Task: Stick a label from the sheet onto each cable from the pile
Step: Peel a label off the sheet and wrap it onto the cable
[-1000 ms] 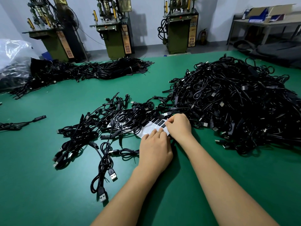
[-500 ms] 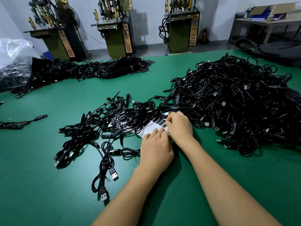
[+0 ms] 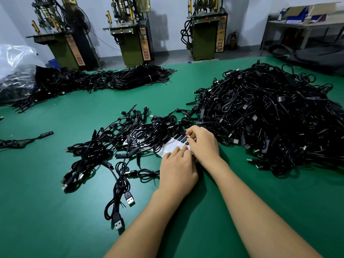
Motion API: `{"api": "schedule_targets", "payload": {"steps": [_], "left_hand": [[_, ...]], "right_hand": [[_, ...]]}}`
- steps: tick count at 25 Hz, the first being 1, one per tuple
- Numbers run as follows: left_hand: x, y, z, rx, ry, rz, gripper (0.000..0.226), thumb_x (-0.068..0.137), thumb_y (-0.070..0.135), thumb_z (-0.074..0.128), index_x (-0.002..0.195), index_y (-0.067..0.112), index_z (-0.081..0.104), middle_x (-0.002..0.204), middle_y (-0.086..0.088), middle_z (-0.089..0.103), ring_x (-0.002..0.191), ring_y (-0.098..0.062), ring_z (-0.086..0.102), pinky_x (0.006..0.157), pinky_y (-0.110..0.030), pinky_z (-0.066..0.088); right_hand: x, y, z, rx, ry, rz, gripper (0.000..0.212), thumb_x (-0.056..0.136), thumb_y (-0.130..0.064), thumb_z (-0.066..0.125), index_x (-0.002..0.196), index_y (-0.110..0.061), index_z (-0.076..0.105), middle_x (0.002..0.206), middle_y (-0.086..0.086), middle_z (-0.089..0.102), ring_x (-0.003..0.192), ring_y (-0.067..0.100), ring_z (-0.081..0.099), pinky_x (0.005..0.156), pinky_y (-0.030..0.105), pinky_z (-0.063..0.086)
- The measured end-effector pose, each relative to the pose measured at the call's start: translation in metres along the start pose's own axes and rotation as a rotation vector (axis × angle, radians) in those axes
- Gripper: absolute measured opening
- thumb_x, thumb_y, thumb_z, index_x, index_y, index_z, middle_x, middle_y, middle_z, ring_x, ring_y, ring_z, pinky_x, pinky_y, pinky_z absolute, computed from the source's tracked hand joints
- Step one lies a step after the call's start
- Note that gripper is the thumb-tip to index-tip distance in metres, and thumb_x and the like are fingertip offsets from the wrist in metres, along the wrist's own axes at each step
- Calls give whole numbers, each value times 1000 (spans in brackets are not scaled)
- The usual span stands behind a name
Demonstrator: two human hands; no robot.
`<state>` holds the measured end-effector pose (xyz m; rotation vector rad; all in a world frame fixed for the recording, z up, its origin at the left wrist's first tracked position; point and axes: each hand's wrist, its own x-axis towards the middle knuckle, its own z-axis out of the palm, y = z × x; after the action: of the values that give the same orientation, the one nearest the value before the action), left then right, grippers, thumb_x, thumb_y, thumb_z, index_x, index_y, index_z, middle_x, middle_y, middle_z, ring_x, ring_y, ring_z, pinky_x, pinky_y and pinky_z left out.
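White glossy label sheet (image 3: pixel 172 147), black rectangular stickers at twelve o'clock: left hand (image 3: pixel 177 171) presses it flat-fingered; right hand (image 3: pixel 202 144) pinches one label.

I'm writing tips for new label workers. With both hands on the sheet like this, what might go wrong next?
1. Loose cables lie over the label sheet, so a peeled label might catch on one of them.
2. The left hand pins only the near edge; as the right hand picks at a label, the sheet may lift.
3. The big pile nearly touches the smaller spread, so labelled and unlabelled cables could mix.
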<state>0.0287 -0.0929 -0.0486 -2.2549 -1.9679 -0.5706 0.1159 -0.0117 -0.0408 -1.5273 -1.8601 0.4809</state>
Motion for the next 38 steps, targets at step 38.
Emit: {"api": "schedule_targets", "payload": {"steps": [38], "left_hand": [[13, -12, -15, -1215, -278, -383, 27, 101, 12, 45, 87, 9, 67, 61, 7, 56, 42, -4, 38, 39, -13, 28]], "right_hand": [[-53, 34, -57, 930, 12, 266, 8, 83, -12, 72, 81, -20, 72, 64, -14, 64, 62, -2, 53, 63, 15, 40]]}}
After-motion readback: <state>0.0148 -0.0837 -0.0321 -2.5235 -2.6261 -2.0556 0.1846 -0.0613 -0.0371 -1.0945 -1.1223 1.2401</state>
